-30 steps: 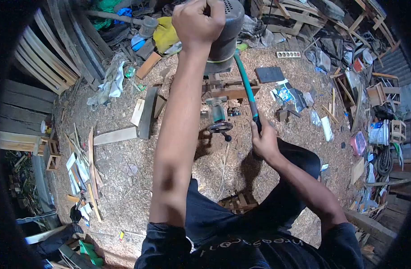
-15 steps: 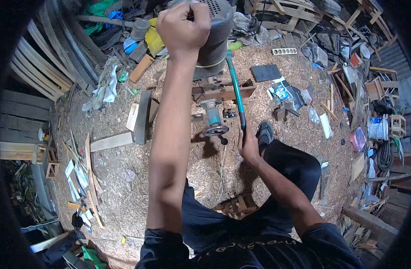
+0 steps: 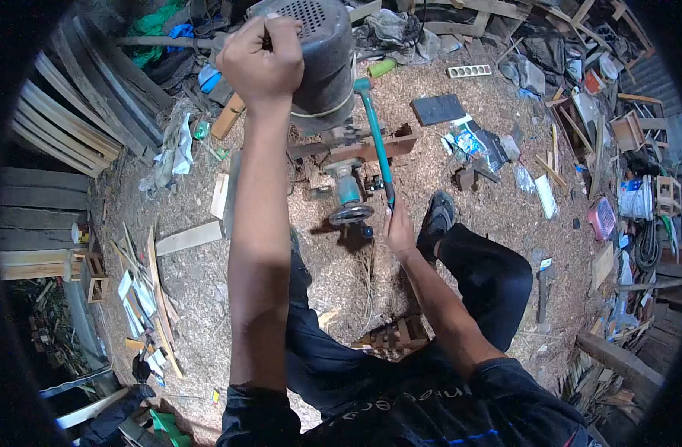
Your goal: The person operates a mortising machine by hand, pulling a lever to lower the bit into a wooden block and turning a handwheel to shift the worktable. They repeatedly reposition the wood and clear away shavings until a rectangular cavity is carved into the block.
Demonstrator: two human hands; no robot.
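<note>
My left hand is closed in a fist on top of a grey electric motor that stands upright on a rusty machine frame. My right hand grips the black lower end of a teal-handled tool, whose far end reaches up beside the motor. Below the frame sits a teal shaft with a small handwheel, just left of my right hand. What the fist holds is hidden.
The ground is covered in sawdust. Stacked planks lie at the left, loose boards near my left arm, a dark slab and wood scraps at the right. My sandalled foot is beside the machine.
The view has shifted, so motor and machine sit further left. My right hand has moved up and left along the teal tool towards the handwheel. My left fist stays on the motor.
</note>
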